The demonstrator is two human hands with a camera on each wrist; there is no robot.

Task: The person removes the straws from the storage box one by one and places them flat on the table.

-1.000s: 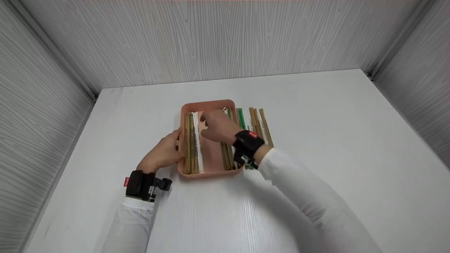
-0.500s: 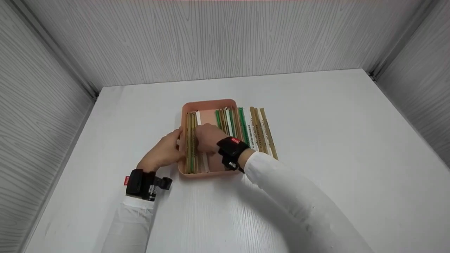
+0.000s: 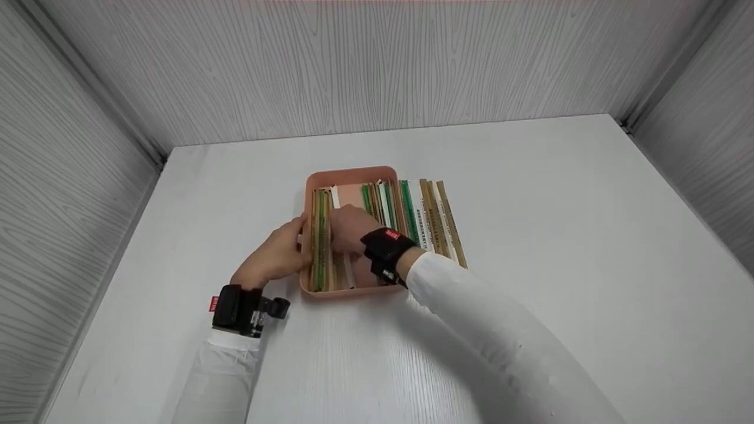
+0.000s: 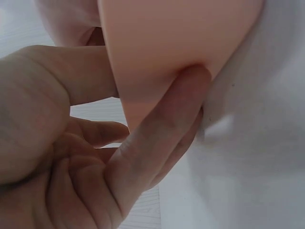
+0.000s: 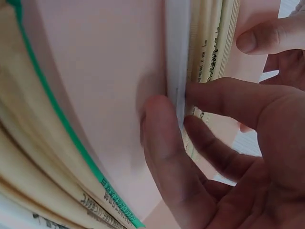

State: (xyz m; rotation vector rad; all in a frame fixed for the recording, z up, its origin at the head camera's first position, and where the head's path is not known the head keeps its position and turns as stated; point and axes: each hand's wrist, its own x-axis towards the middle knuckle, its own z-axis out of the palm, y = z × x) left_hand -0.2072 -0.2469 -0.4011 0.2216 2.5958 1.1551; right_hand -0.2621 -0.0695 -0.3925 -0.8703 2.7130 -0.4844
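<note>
A shallow pink box point(image 3: 352, 175) holds narrow, paper-wrapped printed sticks in two groups, left point(image 3: 320, 253) and right point(image 3: 377, 203). My left hand point(image 3: 270, 254) grips its left wall, the fingers pressing the outside of the box point(image 4: 157, 33) in the left wrist view. Inside the box, my right hand point(image 3: 352, 228) pinches a white wrapped stick point(image 5: 175, 43) beside the left group. In the right wrist view, one of its fingers point(image 5: 164, 129) lies on the near side of that stick and others lie opposite. My right hand covers the stick's middle in the head view.
More wrapped sticks point(image 3: 436, 218), brown, white and green, lie side by side on the white table point(image 3: 548, 235), just right of the box. A wood-grain panel point(image 3: 377, 70) rises behind, with further panels on both sides.
My right hand has come down and toward me, into the box, and now pinches the white stick. That stick's top has shifted slightly right. My left hand has stayed on the wall.
</note>
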